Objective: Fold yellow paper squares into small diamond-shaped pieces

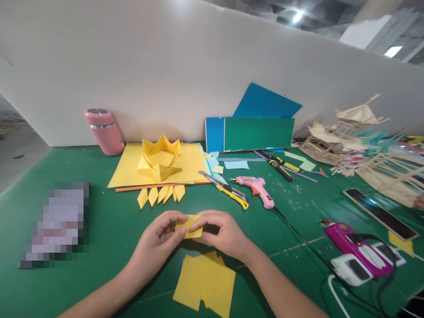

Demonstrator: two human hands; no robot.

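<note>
My left hand (159,240) and my right hand (221,234) meet over the green table (109,229), both pinched on a small yellow paper piece (188,225). Just below the hands lies a stack of yellow paper squares (207,282). Farther back sits a folded yellow paper crown shape (160,158) on large yellow sheets (192,163). A row of several folded yellow petals (161,194) lies in front of those sheets.
A yellow utility knife (228,190) and a pink glue gun (258,189) lie right of centre, its cord running to a power strip (357,265) with a magenta device (351,245). A pink bottle (105,131), blue and green card (258,130) and stick models (357,137) stand behind.
</note>
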